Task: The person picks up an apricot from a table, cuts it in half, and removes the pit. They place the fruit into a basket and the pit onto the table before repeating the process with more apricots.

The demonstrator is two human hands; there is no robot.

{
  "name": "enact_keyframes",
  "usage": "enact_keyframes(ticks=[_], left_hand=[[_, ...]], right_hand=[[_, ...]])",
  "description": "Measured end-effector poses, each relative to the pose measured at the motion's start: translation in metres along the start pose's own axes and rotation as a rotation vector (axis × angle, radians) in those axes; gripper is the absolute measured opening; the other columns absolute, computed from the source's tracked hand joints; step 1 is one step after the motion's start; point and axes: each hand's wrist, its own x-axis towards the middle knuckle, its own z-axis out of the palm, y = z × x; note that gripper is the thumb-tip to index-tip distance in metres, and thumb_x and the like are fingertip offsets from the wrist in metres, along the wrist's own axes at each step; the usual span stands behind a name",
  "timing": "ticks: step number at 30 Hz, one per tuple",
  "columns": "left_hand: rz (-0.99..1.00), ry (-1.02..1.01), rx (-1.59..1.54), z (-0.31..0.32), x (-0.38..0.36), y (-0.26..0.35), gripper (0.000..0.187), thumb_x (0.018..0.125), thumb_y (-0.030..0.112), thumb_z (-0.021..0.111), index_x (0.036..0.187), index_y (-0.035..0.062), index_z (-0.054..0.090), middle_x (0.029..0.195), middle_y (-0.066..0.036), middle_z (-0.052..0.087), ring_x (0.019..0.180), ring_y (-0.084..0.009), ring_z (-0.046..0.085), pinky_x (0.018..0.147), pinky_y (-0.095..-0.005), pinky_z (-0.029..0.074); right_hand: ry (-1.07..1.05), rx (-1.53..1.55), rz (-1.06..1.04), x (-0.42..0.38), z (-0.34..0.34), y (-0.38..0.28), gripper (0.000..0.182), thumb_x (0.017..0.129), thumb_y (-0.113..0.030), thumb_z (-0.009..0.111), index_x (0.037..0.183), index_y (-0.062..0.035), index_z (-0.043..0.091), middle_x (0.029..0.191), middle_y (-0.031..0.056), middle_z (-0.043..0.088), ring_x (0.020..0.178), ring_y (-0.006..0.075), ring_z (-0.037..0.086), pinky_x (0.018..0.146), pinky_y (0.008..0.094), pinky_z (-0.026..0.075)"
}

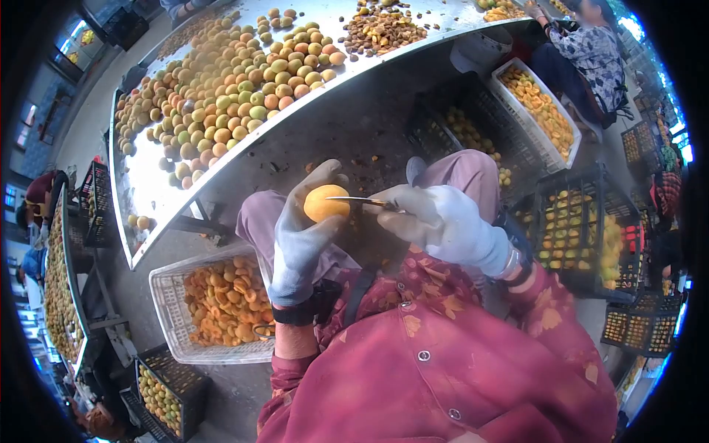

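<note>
In my gloved left hand (pixel 299 247) sits a yellow-orange apricot (pixel 325 204), held between the thumb and fingers above my lap. My gloved right hand (pixel 450 225) grips a small knife (pixel 362 200), its blade pointing left and lying across the fruit's upper right side. Most of the knife's handle is hidden by my fingers. Below and left of my left hand, a white crate (pixel 171 325) holds halved orange apricots (pixel 225 303).
A metal table (pixel 140 192) ahead bears whole apricots (pixel 244 103) and a pile of pits (pixel 384 31). At right stand a white crate of halves (pixel 543 111) and black crates (pixel 583 229). A person (pixel 583 59) sits at upper right.
</note>
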Motion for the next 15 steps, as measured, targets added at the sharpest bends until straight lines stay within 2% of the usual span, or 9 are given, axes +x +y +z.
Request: enact_keyframes(ticks=[2,5,8,12,15], left_hand=[[-0.035,0.004,0.026,0.0,-0.003,0.0,0.061,0.077,-0.005,0.064,0.134,-0.0053,0.044,0.136,-0.015,0.05,0.12,-0.0187,0.052,0.1,-0.0296,0.044],[-0.028,-0.032,0.0,0.002,-0.006,0.0,0.061,0.076,-0.008,0.064,0.134,-0.0055,0.045,0.136,-0.014,0.051,0.12,-0.0189,0.053,0.1,-0.0296,0.044],[-0.071,0.003,0.005,0.008,-0.009,0.005,0.062,0.075,-0.009,0.065,0.134,-0.0053,0.046,0.136,-0.013,0.051,0.121,-0.0185,0.052,0.1,-0.0292,0.044],[-0.047,0.01,0.168,0.011,-0.01,0.003,0.063,0.073,-0.008,0.068,0.133,-0.0054,0.048,0.134,-0.013,0.053,0.118,-0.0168,0.054,0.1,-0.0278,0.043],[-0.043,0.021,0.241,0.012,-0.011,0.001,0.062,0.073,-0.006,0.07,0.131,-0.0049,0.05,0.131,-0.012,0.056,0.115,-0.0156,0.056,0.099,-0.0272,0.044]], right_hand=[[0.023,-0.195,-0.133,0.004,0.001,0.003,0.022,0.093,-0.019,0.059,0.107,-0.0022,0.062,0.069,0.0133,0.061,0.06,0.0253,0.063,0.054,0.032,0.046],[-0.041,-0.288,-0.127,0.008,0.0,0.001,0.021,0.092,-0.02,0.06,0.103,-0.003,0.062,0.072,0.0139,0.063,0.061,0.0282,0.064,0.053,0.034,0.048],[-0.067,-0.336,-0.087,0.007,-0.004,-0.004,0.02,0.092,-0.021,0.06,0.101,-0.0033,0.062,0.072,0.0136,0.064,0.062,0.0276,0.065,0.052,0.035,0.048],[-0.082,-0.387,-0.074,0.005,-0.006,-0.006,0.018,0.09,-0.02,0.06,0.098,-0.004,0.062,0.072,0.012,0.063,0.061,0.027,0.064,0.051,0.0352,0.048],[-0.104,-0.484,-0.15,0.001,-0.004,-0.004,0.014,0.088,-0.017,0.06,0.093,-0.0046,0.061,0.073,0.0101,0.061,0.059,0.0271,0.064,0.051,0.036,0.049]])
